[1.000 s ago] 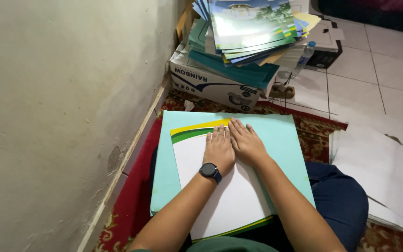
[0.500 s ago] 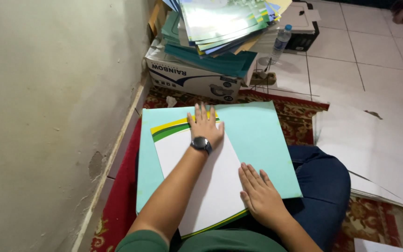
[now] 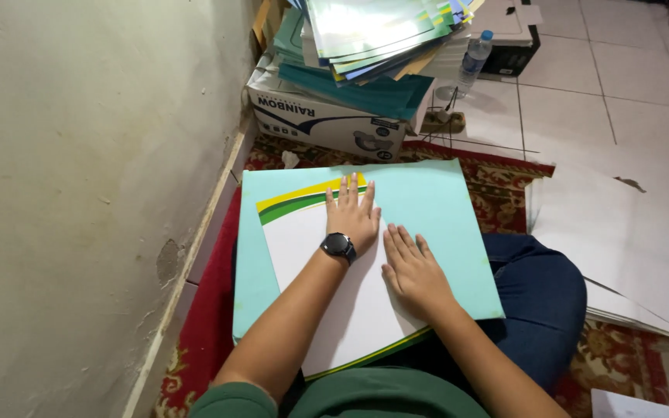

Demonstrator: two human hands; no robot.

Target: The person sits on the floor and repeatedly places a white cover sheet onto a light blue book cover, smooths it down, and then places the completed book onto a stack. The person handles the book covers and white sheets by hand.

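Observation:
A white sheet with a yellow and green band lies on a light teal board across my lap. My left hand, with a black watch on its wrist, presses flat near the sheet's top edge, fingers spread. Just below and to the right, my right hand rests flat on the sheet's right edge, where it meets the board. Neither hand holds anything.
A cardboard box under a stack of coloured folders and printed sheets stands ahead by the wall. A plastic bottle stands on the tiled floor. Large white sheets lie to my right on a patterned red rug.
My right hand slid from beside the left hand down toward me along the sheet, then back up partway. My left hand moved up to the sheet's top edge.

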